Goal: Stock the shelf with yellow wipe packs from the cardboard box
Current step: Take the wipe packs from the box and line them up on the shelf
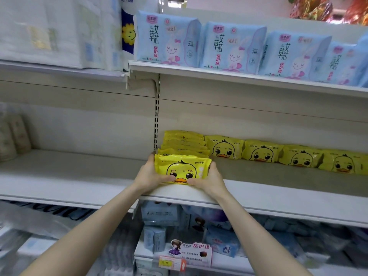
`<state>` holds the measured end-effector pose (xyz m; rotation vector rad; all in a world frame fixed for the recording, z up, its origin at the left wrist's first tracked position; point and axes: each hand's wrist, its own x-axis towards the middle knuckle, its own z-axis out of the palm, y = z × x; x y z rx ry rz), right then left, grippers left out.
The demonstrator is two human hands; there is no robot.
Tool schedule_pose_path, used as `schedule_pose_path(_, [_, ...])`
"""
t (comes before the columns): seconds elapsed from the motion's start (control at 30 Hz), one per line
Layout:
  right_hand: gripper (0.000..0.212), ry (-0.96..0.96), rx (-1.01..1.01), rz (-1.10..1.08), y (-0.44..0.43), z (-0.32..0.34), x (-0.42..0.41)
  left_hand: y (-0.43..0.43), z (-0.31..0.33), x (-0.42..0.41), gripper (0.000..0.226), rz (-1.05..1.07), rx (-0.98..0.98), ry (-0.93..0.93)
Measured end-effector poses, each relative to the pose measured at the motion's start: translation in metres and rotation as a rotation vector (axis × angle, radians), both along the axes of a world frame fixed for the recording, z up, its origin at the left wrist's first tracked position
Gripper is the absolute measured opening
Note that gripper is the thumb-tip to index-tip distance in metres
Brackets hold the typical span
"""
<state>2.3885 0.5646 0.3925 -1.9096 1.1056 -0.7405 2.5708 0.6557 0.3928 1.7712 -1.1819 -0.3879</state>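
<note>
A yellow wipe pack (182,168) with a duck face stands upright at the front of a row of several like packs (184,143) on the middle shelf (278,198). My left hand (151,174) grips its left end and my right hand (209,179) its right end, thumbs pressed on the pack's lower front. Further single yellow packs (262,154) stand along the back of the shelf to the right. The cardboard box is out of sight.
Blue pad packs (231,45) line the upper shelf. The lower shelf holds blue packets and a price sign (191,253). White bundles (49,30) sit at upper left. Pale packs (12,136) stand at the far left of the middle shelf, which is bare around them.
</note>
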Motion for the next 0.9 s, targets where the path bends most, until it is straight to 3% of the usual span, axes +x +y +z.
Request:
schedule_pose_path(0.1, [0.113,-0.039,0.021,0.007,0.002,0.005,-0.009,0.008,0.006,-0.005,0.102,-0.003,-0.013,0.024])
schedule_pose_path(0.27, [0.107,-0.117,-0.010,0.009,0.007,0.009,-0.033,0.026,0.011,-0.017,0.117,0.034,-0.023,0.073])
schedule_pose_path(0.5, [0.087,-0.242,-0.057,0.022,0.018,0.009,-0.091,0.045,0.010,-0.071,0.085,0.137,-0.198,0.032])
schedule_pose_path(0.6, [0.077,-0.246,-0.068,0.019,0.024,0.006,-0.129,0.051,0.007,-0.107,0.095,0.144,-0.199,0.043])
schedule_pose_path(0.9, [0.058,-0.313,-0.007,-0.015,0.038,-0.025,-0.250,0.056,-0.032,-0.249,0.090,0.004,-0.162,0.191])
